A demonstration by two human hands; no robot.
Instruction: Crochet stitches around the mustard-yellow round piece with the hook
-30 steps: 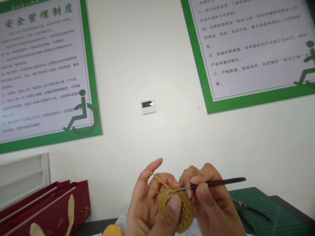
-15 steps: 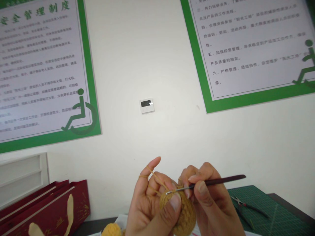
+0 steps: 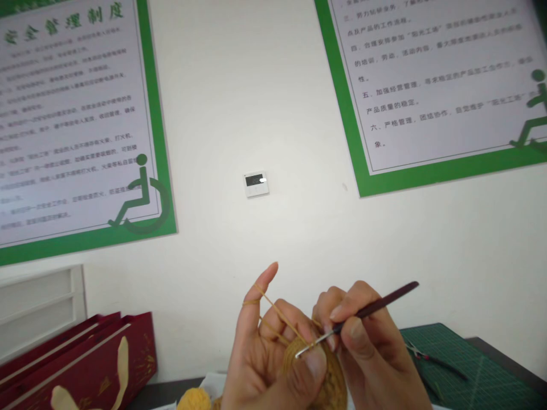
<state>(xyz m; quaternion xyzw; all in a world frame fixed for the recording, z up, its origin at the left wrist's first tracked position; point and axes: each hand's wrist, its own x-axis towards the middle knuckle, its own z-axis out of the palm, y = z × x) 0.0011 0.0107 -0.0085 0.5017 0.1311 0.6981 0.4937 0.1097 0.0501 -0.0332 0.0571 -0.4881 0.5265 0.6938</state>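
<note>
A round mustard-brown crochet piece (image 3: 336,378) is pinched between the thumb and fingers of my left hand (image 3: 273,353), whose index finger points up with yarn (image 3: 277,309) looped round it. My right hand (image 3: 370,336) grips a crochet hook (image 3: 388,299) by its dark red handle and also touches the far edge of the piece. The hook's metal tip lies over the piece, beside my left thumb, with yarn crossing its shaft. The lower part of the piece is cut off by the frame.
Dark red paper bags (image 3: 137,353) stand at the lower left, near a yellow yarn ball (image 3: 194,400). Pliers (image 3: 444,364) lie on a green cutting mat (image 3: 487,370) at the right. Green-framed posters and a thermostat (image 3: 256,184) are on the wall behind.
The hook has tilted more steeply, its handle end rising and its tip dropping lower on the piece. My left index finger is slightly higher, and the piece has shifted a little right.
</note>
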